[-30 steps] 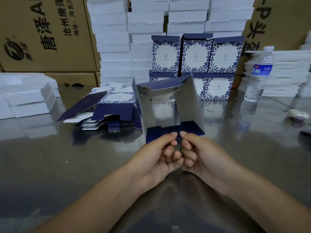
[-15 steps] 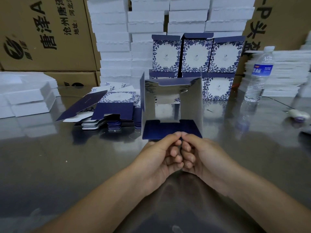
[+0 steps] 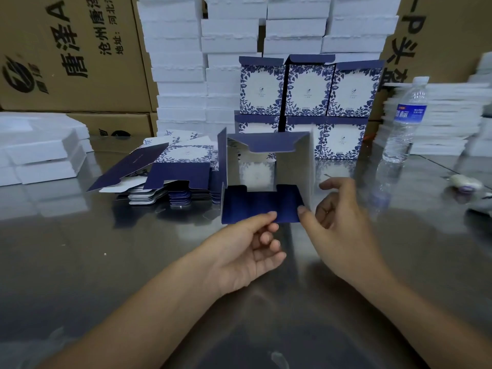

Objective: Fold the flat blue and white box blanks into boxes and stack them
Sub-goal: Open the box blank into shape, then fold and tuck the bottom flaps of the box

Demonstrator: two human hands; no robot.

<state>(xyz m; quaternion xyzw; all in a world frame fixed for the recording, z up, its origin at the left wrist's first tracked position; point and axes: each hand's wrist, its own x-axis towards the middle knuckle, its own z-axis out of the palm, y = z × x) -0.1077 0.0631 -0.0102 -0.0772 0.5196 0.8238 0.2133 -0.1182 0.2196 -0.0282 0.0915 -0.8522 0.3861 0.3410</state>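
Centre of the table: a half-folded box (image 3: 292, 169) stands open toward the camera, with grey inner walls left and right and a navy top flap folded across its upper edge.
Bottom flap: the navy flap (image 3: 261, 206) sticks out from the box's lower edge toward the person, roughly level.
Left hand (image 3: 245, 251): pinches the near edge of the navy flap, thumb on top and curled fingers beneath.
Right hand (image 3: 338, 225): spread. The thumb tip touches the flap's right corner and the fingers are loosely parted just beside the outer right wall. Whether they touch that wall is hard to tell from this angle.
Flat blanks (image 3: 170, 166): an untidy pile lies on the table just left of the box, with navy flaps splayed out.
Finished boxes (image 3: 308, 89): blue-and-white, stacked two rows high, three across, behind the held box.
Table (image 3: 80, 249): a shiny metal surface that mirrors the stacks.
Water bottle (image 3: 404, 121): upright at the right, well apart from the hands.
Background: white foam trays (image 3: 181, 62) are piled high and printed cardboard cartons (image 3: 66, 49) stand on the left.
Far right: a small white object (image 3: 464, 182), too blurred to identify.
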